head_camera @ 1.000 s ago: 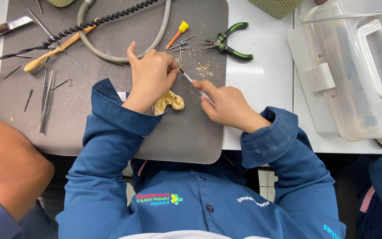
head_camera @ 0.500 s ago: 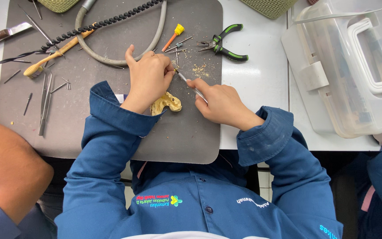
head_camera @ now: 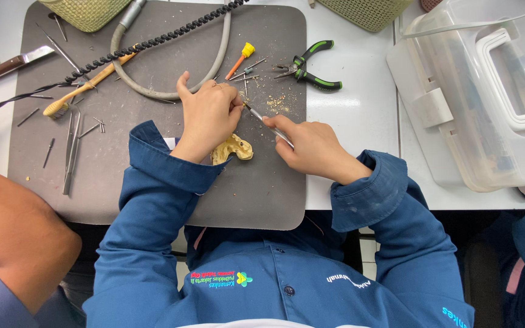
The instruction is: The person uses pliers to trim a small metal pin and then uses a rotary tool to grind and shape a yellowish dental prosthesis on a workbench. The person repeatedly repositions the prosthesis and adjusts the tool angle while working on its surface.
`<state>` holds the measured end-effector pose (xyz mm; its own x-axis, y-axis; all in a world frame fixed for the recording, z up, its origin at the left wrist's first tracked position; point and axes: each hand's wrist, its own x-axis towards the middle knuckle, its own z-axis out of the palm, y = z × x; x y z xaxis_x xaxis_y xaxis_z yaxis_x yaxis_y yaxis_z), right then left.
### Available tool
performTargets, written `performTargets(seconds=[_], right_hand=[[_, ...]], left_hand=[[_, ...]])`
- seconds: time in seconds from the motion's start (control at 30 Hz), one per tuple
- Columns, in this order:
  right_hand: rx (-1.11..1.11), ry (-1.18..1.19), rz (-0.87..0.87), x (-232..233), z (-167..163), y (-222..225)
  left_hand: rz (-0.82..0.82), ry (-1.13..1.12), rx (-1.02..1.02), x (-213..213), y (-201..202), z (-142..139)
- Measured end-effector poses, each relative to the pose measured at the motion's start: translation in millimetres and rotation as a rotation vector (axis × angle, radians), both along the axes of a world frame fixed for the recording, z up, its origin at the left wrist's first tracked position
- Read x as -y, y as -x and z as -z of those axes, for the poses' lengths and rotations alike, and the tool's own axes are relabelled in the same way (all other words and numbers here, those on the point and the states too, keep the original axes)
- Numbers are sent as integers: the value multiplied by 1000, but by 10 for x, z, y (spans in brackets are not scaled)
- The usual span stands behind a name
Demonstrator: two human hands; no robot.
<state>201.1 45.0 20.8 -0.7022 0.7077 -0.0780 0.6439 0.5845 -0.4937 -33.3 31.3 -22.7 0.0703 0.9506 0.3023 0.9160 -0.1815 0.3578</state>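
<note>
Gleaming thin metal instrument (head_camera: 268,123); pinched

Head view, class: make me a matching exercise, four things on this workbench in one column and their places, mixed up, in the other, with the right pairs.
Things:
1. pliers
2. plaster cast
3. clear plastic box
4. wooden-handled knife

Places:
A. far left, half on the grey mat, handle on the white table
B. far right of the table
C. at the mat's right edge, beyond the right hand
D. on the mat, just under the left hand

Pairs: 1-C, 2-D, 3-B, 4-A
</note>
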Motion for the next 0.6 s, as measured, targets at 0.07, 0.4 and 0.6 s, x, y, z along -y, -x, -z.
performTargets(seconds=[0.07, 0.4, 0.6], right_hand=[[-46, -24, -19, -8, 25, 4], [-31, 19, -5, -35, 55, 75], [-7, -4, -1, -45, 131, 162]], left_hand=[[5, -29, -9, -14, -2, 17], [31, -51, -45, -40, 10, -5], [65, -78, -86, -32, 49, -9]])
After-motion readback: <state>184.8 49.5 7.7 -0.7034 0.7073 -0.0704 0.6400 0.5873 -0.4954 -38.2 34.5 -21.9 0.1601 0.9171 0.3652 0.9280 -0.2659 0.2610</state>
